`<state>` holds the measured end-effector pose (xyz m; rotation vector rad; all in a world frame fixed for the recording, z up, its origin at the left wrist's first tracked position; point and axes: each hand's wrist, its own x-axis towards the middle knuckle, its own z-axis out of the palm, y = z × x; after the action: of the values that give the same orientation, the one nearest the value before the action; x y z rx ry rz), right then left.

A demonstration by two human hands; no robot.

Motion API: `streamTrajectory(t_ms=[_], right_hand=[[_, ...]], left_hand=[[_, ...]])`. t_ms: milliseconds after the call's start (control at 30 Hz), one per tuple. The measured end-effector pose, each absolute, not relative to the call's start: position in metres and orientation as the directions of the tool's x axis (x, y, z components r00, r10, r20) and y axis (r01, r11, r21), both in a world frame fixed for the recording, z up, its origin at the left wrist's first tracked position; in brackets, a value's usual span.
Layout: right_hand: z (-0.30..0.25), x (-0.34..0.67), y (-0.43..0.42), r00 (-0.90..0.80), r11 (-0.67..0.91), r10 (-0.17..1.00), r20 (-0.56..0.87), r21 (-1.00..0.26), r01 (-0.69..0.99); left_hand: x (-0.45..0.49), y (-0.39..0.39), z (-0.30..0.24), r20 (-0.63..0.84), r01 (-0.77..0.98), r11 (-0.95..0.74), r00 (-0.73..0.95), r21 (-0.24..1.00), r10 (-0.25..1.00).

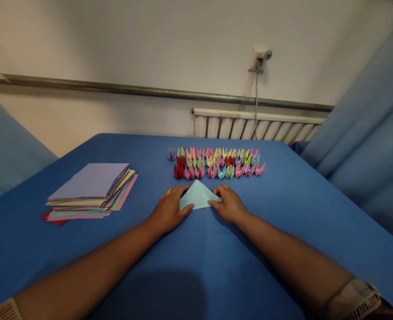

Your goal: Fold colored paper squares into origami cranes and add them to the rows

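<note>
Between my two hands is a light blue sheet of origami paper (199, 195), folded into a triangle with its point facing away from me. My left hand (170, 206) grips its left corner, thumb on the near edge and fingers behind. At the right corner, my right hand (228, 202) pinches the paper between thumb and bent fingers. Just beyond the point stand several rows of small folded paper cranes (216, 163) in red, pink, yellow, green, blue and purple.
A thick stack of coloured paper squares (89, 181), lilac on top, lies to the left on the blue-covered table (143, 271). Behind are a metal rail (123, 89), a radiator (243, 124) and a wall socket with a cable (259, 60). Blue curtains (366, 120) hang at both sides.
</note>
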<state>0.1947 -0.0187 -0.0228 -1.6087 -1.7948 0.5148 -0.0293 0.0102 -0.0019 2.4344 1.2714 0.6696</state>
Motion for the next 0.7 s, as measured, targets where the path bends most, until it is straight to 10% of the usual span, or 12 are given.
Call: streamTrajectory(t_ms=[233, 700], right_hand=[[-0.037, 0.193, -0.009, 0.011, 0.233, 0.971, 0.238, -0.957, 0.17], [-0.018, 0.202, -0.016, -0.078, 0.237, 0.971, 0.226, -0.95, 0.201]], left_hand=[[-0.025, 0.012, 0.01, 0.129, 0.482, -0.313, 0.377, 0.818, 0.917], [-0.026, 0.005, 0.016, 0.134, 0.44, -0.374, 0.486, 0.816, 0.864]])
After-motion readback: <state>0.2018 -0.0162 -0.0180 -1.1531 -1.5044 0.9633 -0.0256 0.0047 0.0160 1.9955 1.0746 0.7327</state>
